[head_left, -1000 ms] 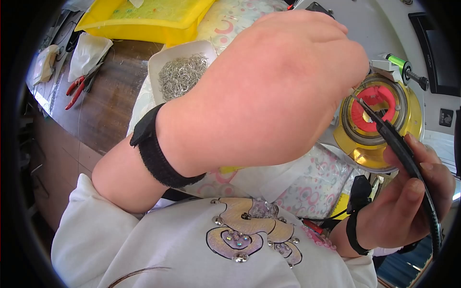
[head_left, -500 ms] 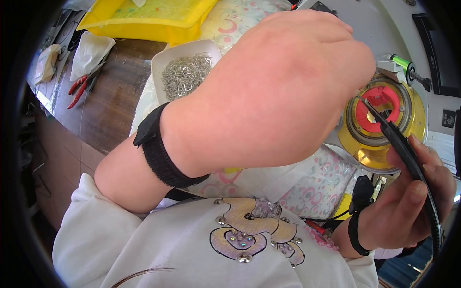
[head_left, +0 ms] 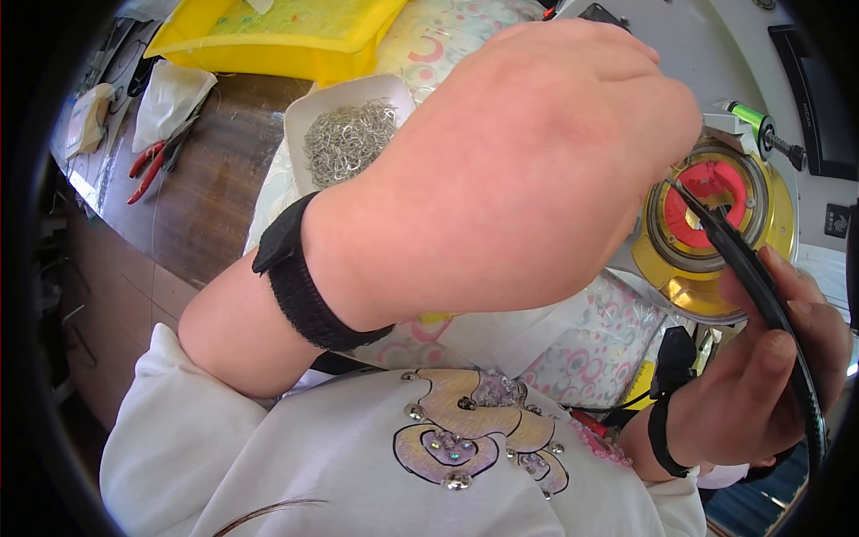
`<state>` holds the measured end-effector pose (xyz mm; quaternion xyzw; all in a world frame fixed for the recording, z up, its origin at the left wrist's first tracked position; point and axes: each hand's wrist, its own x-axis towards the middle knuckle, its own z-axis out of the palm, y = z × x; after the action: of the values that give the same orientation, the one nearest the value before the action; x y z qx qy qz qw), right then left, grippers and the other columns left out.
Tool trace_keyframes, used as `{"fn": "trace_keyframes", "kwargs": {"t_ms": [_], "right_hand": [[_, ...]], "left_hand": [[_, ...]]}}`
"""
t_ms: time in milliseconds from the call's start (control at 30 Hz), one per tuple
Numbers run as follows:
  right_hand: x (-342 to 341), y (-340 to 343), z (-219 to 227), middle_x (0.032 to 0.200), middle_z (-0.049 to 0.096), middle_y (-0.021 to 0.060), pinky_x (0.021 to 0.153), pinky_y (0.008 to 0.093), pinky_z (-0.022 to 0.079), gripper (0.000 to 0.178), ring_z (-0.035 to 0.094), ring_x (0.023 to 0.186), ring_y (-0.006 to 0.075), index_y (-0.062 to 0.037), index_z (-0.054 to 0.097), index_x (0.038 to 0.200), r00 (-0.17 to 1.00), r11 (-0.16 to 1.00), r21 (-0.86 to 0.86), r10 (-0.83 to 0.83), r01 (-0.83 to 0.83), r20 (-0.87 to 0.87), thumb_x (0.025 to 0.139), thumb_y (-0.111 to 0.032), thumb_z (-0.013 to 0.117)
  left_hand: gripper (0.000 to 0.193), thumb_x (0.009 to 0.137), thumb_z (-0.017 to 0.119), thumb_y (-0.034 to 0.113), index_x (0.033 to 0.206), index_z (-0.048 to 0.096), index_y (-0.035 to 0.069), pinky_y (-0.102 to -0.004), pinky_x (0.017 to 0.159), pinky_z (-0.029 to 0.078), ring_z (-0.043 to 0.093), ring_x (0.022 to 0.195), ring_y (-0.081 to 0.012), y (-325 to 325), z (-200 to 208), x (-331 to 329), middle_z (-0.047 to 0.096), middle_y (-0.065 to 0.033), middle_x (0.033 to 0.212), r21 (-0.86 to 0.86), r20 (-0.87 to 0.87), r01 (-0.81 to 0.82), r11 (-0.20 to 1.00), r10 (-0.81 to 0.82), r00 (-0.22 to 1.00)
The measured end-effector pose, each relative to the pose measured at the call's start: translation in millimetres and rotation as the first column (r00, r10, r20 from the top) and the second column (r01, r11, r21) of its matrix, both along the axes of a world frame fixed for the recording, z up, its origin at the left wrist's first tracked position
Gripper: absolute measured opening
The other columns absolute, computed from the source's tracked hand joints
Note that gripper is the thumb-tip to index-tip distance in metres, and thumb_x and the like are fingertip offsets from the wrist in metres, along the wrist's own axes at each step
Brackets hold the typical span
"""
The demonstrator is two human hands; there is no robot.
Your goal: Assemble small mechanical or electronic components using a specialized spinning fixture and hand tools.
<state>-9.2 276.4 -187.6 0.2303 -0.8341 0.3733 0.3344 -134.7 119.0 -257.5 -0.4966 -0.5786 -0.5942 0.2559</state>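
My left hand (head_left: 546, 170) reaches across the middle, back uppermost, with its knuckles bent. Its fingers curl down out of sight beside a round gold-coloured machine head (head_left: 778, 233), and what they grip is hidden. My right hand (head_left: 769, 376), at the right, closes its fingers around a long, slim black tool (head_left: 761, 291) that looks like tweezers. The tool's pointed tip lies in front of the red ring (head_left: 687, 215) at the centre of the machine head, close to my left fingers. The tool's lower end runs down past my right palm.
Left of my left wrist stands a white dish (head_left: 300, 134) of small wire pieces (head_left: 349, 143). Beyond it is a yellow tray (head_left: 295, 61). Red-handled pliers (head_left: 152, 170) lie by a white pouch (head_left: 170, 103) on the brown table (head_left: 237, 125). A green-bodied part (head_left: 752, 116) adjoins the machine.
Both hands hold almost the same pose. The whole view has shifted very slightly; nothing has visibly been taken up or let go.
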Motion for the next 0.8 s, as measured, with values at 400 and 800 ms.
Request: {"fn": "trace_keyframes", "kwargs": {"t_ms": [400, 800], "right_hand": [[-8, 5, -2, 0.089, 0.057, 0.0326, 0.068, 0.0317, 0.055, 0.034, 0.064, 0.077, 0.0312, 0.0058, 0.042, 0.097, 0.986, 0.986, -0.001, 0.168, -0.168, -0.023, 0.083, -0.019, 0.061], [5, 12, 14, 0.088, 0.058, 0.0336, 0.071, 0.0316, 0.054, 0.036, 0.064, 0.077, 0.0315, 0.0062, 0.041, 0.098, 0.983, 0.984, 0.029, 0.179, -0.178, -0.034, 0.084, -0.019, 0.063]], "left_hand": [[0.009, 0.062, 0.056, 0.002, 0.065, 0.048, 0.004, -0.0382, 0.057, 0.040, 0.049, 0.065, -0.0295, -1, -1, -1, 0.047, -0.0104, 0.063, 0.015, -0.024, -0.004, 1.000, 0.005, 1.000], [0.008, 0.062, 0.056, 0.002, 0.066, 0.049, 0.004, -0.0386, 0.058, 0.040, 0.050, 0.067, -0.0294, -12, 7, -4, 0.048, -0.0104, 0.064, 0.064, 0.130, 0.195, 0.979, -0.201, 0.971]]}}
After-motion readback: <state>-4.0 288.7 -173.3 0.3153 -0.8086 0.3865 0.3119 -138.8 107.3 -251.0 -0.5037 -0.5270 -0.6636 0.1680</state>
